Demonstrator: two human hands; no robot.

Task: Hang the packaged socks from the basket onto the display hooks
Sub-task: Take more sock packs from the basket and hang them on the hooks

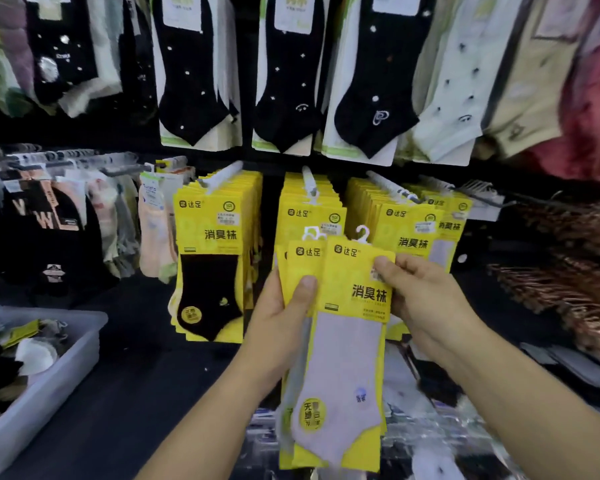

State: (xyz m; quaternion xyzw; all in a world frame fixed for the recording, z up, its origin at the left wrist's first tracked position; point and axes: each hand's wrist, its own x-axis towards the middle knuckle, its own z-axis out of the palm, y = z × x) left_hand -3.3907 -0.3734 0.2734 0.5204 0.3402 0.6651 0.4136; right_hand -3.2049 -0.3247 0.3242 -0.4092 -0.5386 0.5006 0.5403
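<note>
Clearly the person is separating one pack from a small stack before hanging it. The left hand (284, 320) grips the stack of yellow sock packs (302, 258) from its left edge, thumb (307, 284) pressed on the front. This keeps the packs fanned and upright, so that their white hanger loops (362, 233) point up towards the rack. The right hand (426, 299) pinches the upper right corner of the front pack (350, 341), the one showing a pale lilac sock. That hold looks meant to peel it off the others and steer its loop.

Stack and front pack are held in the air just in front of the lower row of display hooks, below the middle hook (309, 181) and the right hook (390, 188), both already loaded with matching yellow packs. The packs on the right hook (409, 233) seem to carry a pale sock like the one in hand, while those on the left hook (208, 271) carry black ones. I judge the right hook the likelier home, though blur leaves that unsure.

The grey basket (42, 403) sits at lower left on the dark worktop (136, 393) with more packs lying in it, so the job is far from finished. Next the loop must be lifted to a hook's tip and slid on. With the hooks so full, it could catch or slip off.
</note>
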